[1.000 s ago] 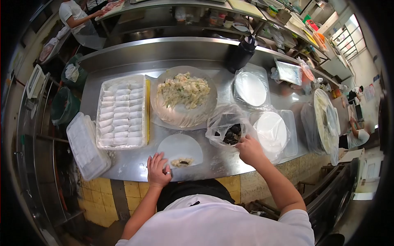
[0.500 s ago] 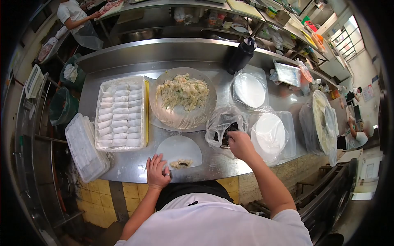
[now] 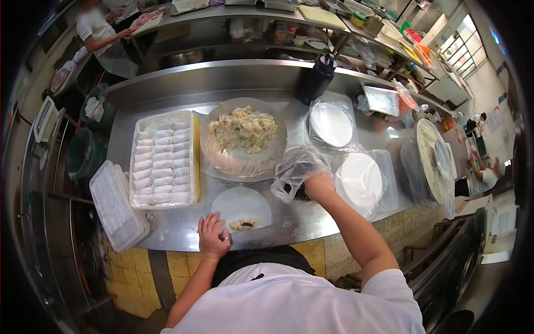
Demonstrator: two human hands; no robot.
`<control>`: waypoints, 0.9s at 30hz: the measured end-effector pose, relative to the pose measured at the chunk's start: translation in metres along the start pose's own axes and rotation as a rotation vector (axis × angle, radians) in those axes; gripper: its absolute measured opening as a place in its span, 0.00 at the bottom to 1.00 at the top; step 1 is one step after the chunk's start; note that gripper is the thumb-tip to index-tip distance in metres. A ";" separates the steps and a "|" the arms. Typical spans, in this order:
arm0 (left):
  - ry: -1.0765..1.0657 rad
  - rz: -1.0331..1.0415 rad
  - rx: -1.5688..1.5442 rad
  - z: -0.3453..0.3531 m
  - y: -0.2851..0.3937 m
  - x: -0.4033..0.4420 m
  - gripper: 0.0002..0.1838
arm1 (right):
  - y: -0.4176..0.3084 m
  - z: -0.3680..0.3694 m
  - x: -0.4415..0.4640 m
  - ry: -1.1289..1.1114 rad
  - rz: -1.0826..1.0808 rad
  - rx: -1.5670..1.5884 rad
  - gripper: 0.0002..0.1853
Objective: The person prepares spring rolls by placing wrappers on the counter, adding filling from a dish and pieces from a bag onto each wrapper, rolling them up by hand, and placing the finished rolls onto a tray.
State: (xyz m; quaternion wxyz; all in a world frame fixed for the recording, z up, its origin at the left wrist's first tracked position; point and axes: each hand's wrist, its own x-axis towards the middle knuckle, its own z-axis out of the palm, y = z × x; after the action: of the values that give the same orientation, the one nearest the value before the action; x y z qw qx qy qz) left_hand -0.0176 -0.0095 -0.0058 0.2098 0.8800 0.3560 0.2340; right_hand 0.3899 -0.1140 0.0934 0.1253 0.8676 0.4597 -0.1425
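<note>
My left hand lies with fingers spread on the steel table, touching the left edge of a round white wrapper. On the wrapper's near part sits a small heap of pale filling with a dark piece on it. My right hand is at a clear plastic bag holding dark pieces; its fingers are blurred and partly hidden. Beyond the wrapper stands a large round plate with a mound of filling. White rolls fill a tray at the left.
A lid leans at the table's left edge. Bagged stacks of white rounds lie right of my right hand. A black bottle stands at the back. Other people work at the far left and far right.
My right hand has moved left and deeper over the plastic bag, which has shifted shape around it. My left hand stays by the wrapper. The camera view has tilted slightly.
</note>
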 end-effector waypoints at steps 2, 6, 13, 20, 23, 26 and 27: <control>0.003 0.002 0.002 0.000 -0.001 -0.001 0.17 | 0.004 -0.001 0.000 0.017 0.017 0.070 0.17; 0.010 0.008 0.000 0.002 -0.003 -0.001 0.17 | -0.003 -0.019 -0.003 0.064 0.053 0.268 0.14; 0.008 0.007 -0.007 0.002 -0.001 -0.001 0.18 | -0.032 -0.033 -0.024 -0.186 -0.068 0.288 0.16; 0.014 0.015 -0.002 0.003 -0.002 -0.001 0.18 | -0.024 0.000 0.006 -0.270 -0.254 0.243 0.15; 0.016 0.018 0.000 0.003 -0.003 -0.002 0.18 | -0.013 0.019 0.027 -0.290 -0.391 0.203 0.13; 0.020 0.019 -0.003 0.004 -0.004 -0.002 0.18 | -0.013 -0.014 0.014 -0.338 -0.306 0.398 0.11; 0.020 0.019 -0.006 0.004 -0.004 -0.002 0.18 | -0.013 -0.026 0.008 -0.400 -0.241 0.515 0.11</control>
State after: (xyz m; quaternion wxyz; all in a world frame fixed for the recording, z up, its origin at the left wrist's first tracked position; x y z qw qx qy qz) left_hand -0.0189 -0.0094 -0.0121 0.2066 0.8804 0.3491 0.2456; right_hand 0.3867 -0.0920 0.1136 -0.0279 0.7650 0.4741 -0.4350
